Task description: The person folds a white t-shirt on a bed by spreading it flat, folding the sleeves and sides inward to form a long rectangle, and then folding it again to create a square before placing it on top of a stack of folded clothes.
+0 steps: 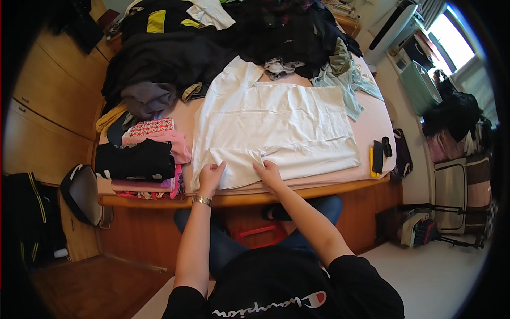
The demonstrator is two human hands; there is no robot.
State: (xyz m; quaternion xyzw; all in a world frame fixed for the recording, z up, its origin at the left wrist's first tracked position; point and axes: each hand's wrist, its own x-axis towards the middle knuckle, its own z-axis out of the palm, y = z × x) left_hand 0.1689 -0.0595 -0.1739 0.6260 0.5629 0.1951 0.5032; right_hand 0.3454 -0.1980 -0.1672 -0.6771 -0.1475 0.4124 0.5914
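A white T-shirt (287,117) lies spread sideways on the bed, one sleeve pointing away at its far left. My left hand (211,177) pinches its near edge at the left, the wrist wearing a metal-band watch (202,200). A short way to the right, my right hand (269,173) has its fingers closed on the same near edge, where the cloth rises in a small peak. Creases run across the cloth between both hands and toward the right end.
Left of the shirt stands a stack of folded clothes (135,162), black on top. A dark heap of clothes (159,58) covers the far bed. Pale green garments (348,74) lie at the far right; a black object (377,157) and a yellow one (374,169) sit near the right edge.
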